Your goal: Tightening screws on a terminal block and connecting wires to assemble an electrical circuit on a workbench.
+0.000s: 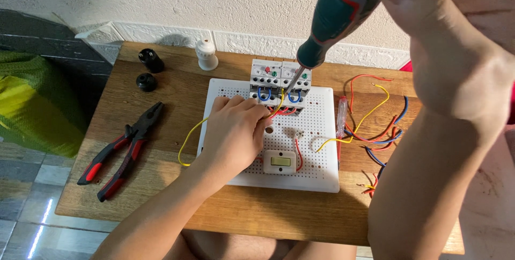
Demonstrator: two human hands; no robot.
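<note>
R hand (445, 51) gripping screwdriver (335, 16), tip touching relay blocks (280, 80) at top of perforated board (322, 158) on desk (161, 195). L hand (233, 134) pinching wires (279, 111) beneath relays. Pliers (120, 150) lying well apart, L.

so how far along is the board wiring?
Done: two relay units sit at the top edge of the white perforated board, blue loops fitted, and a small switch is mounted with a red wire.
In hand: right hand drives a screwdriver into the right unit's terminals; left hand steadies red and yellow wires there.
Left: loose wires lie unconnected to the right; pliers lie idle.
</note>
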